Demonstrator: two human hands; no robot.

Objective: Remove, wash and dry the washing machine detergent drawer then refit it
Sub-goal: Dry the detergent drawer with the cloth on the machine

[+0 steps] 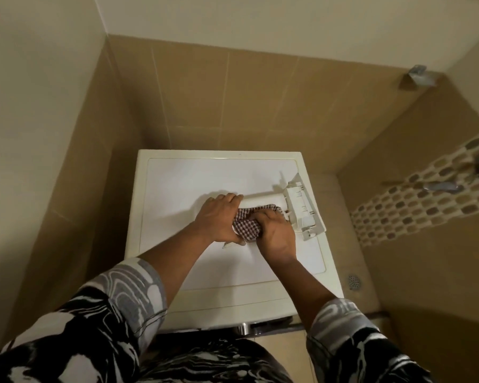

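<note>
The white detergent drawer (302,205) lies on its side on top of the white washing machine (177,183), its front panel at the right. My left hand (219,217) grips the drawer's left end, fingers curled over its far edge. My right hand (274,233) holds a bunched red-and-white checked cloth (248,223) and presses it against the drawer's body. The cloth and both hands hide most of the drawer's middle.
The machine stands in a corner with tan tiled walls close behind and at the left. At the right is a shower area with a mosaic tile band (426,200), chrome taps (443,186) and a floor drain (354,281). The machine's door rim (249,327) shows below.
</note>
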